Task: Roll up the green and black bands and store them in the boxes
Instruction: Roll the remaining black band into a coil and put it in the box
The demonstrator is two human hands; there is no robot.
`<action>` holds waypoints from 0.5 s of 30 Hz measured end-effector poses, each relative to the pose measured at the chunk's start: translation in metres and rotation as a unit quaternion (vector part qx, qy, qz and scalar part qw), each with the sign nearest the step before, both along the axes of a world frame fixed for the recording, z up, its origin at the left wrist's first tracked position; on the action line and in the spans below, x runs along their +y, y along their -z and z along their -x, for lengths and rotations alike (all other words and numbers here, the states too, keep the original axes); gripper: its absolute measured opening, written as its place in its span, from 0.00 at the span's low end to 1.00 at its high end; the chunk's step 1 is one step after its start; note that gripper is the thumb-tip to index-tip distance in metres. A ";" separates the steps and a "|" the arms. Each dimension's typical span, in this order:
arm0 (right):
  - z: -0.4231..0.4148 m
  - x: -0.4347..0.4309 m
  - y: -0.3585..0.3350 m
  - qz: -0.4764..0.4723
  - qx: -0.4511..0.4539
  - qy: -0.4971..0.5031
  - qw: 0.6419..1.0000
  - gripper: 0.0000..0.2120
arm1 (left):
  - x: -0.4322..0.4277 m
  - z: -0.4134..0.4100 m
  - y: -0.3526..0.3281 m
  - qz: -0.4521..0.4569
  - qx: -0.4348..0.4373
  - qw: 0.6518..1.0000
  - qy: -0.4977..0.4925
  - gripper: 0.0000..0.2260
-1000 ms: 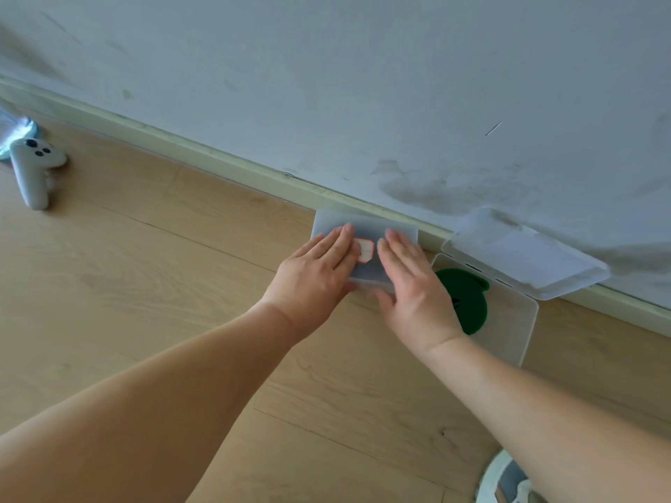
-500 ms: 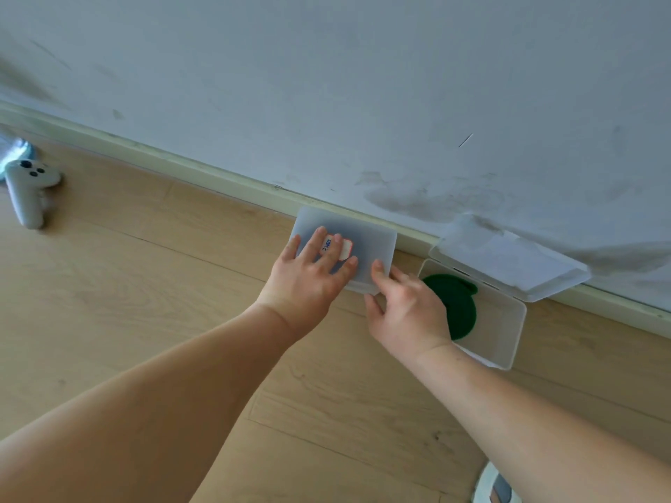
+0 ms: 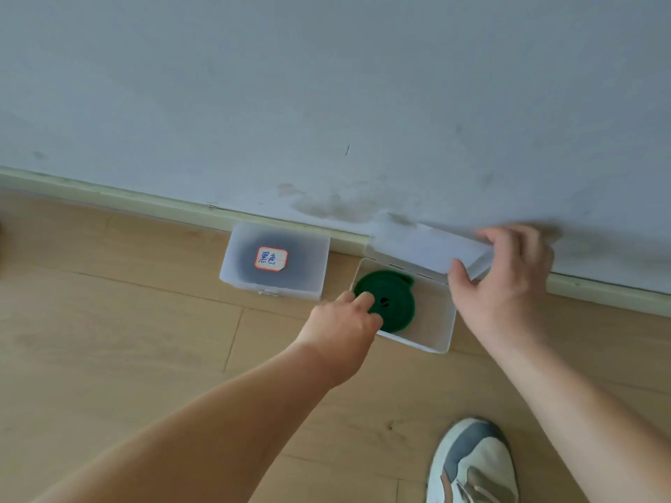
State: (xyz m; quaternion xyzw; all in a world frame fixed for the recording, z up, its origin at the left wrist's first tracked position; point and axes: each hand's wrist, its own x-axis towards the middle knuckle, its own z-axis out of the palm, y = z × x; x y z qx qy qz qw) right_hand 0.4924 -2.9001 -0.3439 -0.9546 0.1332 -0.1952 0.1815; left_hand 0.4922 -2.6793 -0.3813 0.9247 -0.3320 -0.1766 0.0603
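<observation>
The rolled green band (image 3: pixel 399 295) lies in the open box (image 3: pixel 432 323), middle right of the frame. The left hand (image 3: pixel 341 323), loosely open, touches it with its fingertips. The right hand (image 3: pixel 508 285) grips the lid (image 3: pixel 417 245).

Grey-and-white shoe (image 3: pixel 472 462) on wooden floor (image 3: pixel 109 339) below scuffed wall (image 3: pixel 326 85)

Coiled green band (image 3: pixel 397 311) flat in open box (image 3: pixel 435 323), closed labelled box (image 3: pixel 272 287) beside it, perhaps holding black band (image 3: pixel 299 271)
</observation>
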 end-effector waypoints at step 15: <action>0.052 0.015 0.041 -0.073 0.297 -0.113 0.945 0.40 | 0.015 -0.005 -0.007 0.172 -0.084 0.972 -0.138 0.14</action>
